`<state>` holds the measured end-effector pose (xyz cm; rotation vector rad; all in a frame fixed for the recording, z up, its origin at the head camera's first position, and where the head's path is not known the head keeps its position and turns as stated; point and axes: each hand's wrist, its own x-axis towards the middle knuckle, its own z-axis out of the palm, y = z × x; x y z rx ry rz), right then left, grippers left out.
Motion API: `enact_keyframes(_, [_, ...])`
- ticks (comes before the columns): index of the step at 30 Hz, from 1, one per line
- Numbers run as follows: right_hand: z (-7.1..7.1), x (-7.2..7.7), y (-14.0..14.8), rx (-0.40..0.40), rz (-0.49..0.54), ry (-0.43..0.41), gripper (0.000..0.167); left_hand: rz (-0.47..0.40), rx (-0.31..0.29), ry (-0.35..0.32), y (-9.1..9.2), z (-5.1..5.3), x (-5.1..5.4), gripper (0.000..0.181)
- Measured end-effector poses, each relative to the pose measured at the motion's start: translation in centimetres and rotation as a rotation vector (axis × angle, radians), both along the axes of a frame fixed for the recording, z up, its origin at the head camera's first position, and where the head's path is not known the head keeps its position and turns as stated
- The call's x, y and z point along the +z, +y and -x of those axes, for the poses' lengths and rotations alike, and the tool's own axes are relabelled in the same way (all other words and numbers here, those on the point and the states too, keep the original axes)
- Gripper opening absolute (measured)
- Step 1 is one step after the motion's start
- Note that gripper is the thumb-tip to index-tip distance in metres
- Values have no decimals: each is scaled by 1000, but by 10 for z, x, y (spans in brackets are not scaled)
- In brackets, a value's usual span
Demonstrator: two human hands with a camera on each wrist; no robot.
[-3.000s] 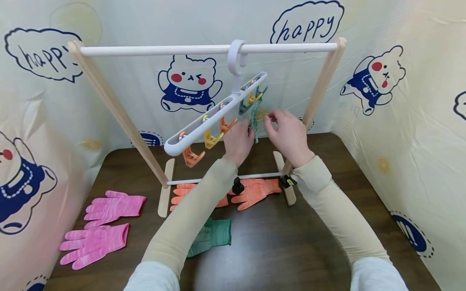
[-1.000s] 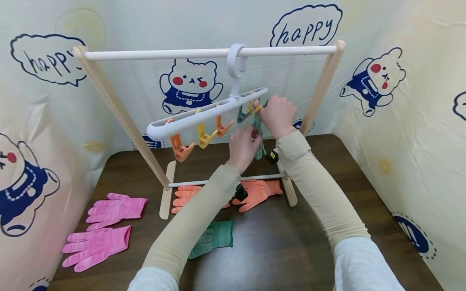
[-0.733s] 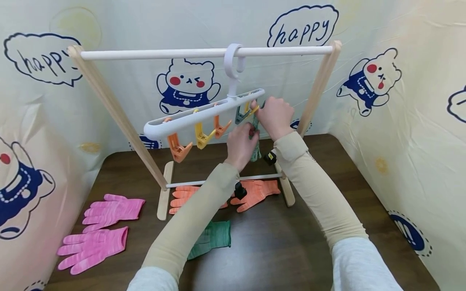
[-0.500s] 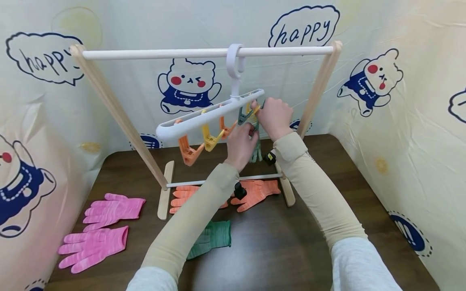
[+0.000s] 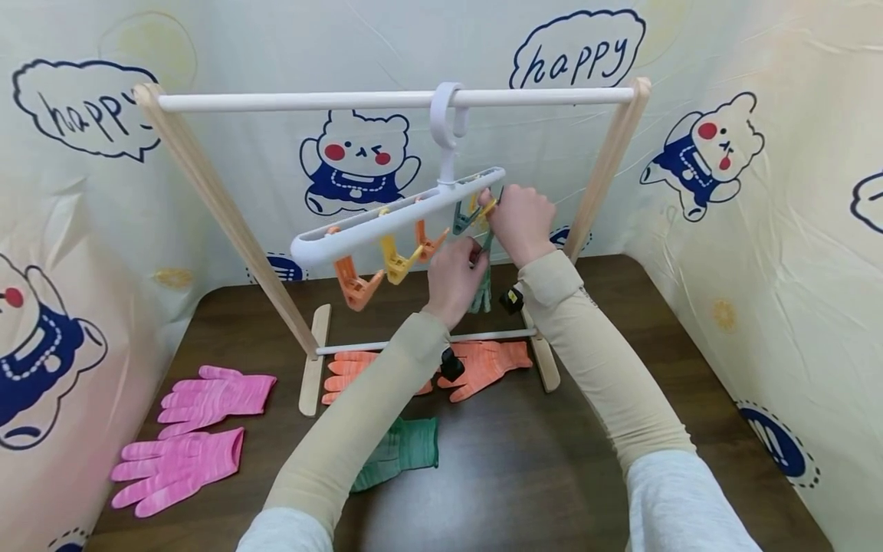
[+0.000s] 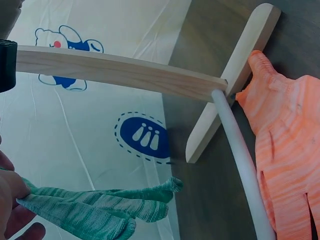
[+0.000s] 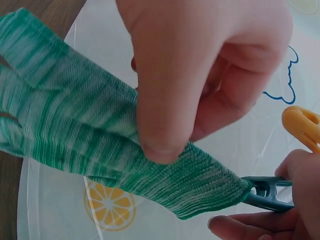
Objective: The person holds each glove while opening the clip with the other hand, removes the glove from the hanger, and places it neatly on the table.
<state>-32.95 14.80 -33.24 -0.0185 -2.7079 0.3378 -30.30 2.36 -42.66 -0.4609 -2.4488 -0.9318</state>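
My left hand (image 5: 451, 280) pinches a green striped glove (image 5: 481, 295) near its cuff, with the glove's fingers hanging down. In the right wrist view the thumb lies flat across the glove (image 7: 90, 120). Higher up, my right hand (image 5: 522, 222) grips a dark green clip (image 7: 270, 192) at the hanger's right end; the clip's tip meets a corner of the cuff. A yellow clip (image 7: 302, 127) is beside those fingers. The white hanger (image 5: 386, 218) hooks over the rack's top bar (image 5: 297, 100), carrying orange and yellow clips (image 5: 396, 264) on its left half.
Two pink gloves (image 5: 182, 464) lie at the table's left. Another green glove (image 5: 407, 452) is partly under my left forearm. Orange gloves (image 5: 490, 364) lie by the rack's lower bar (image 5: 493, 335). Wooden posts (image 5: 610, 165) stand on both sides, with a printed curtain (image 5: 262, 46) behind.
Since three seconds ago my right hand has moved up and left, from beside the glove to the dark green clip. The hanger has turned, its left end shifting. The glove hangs lower.
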Motion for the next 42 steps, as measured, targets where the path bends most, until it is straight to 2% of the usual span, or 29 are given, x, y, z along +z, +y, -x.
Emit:
enact_keyframes(6, [2,0,1,13,16,5,62,-54,-63,-99,-5,-6,-2,16])
enact_keyframes(8, [2,-1,1,16,26,10,63,-48,-68,-84,-6,-8,-3,15])
enact_keyframes(13, [5,-2,3,28,80,39,64,-3,-67,1,-8,-12,-4,15])
enact_keyframes(18, [11,-2,6,27,141,41,64,1,-83,-5,-12,-16,-5,14])
enact_keyframes(25, [13,-2,10,25,181,36,66,8,-63,-22,-18,-20,-10,14])
enact_keyframes(33, [3,-4,14,100,239,83,56,8,-52,6,-26,-24,-13,13])
enact_keyframes(39, [-13,-14,16,170,250,92,49,32,-35,13,-32,-32,-12,15])
enact_keyframes(42, [-22,-19,18,192,239,97,48,22,-54,7,-35,-36,-10,14])
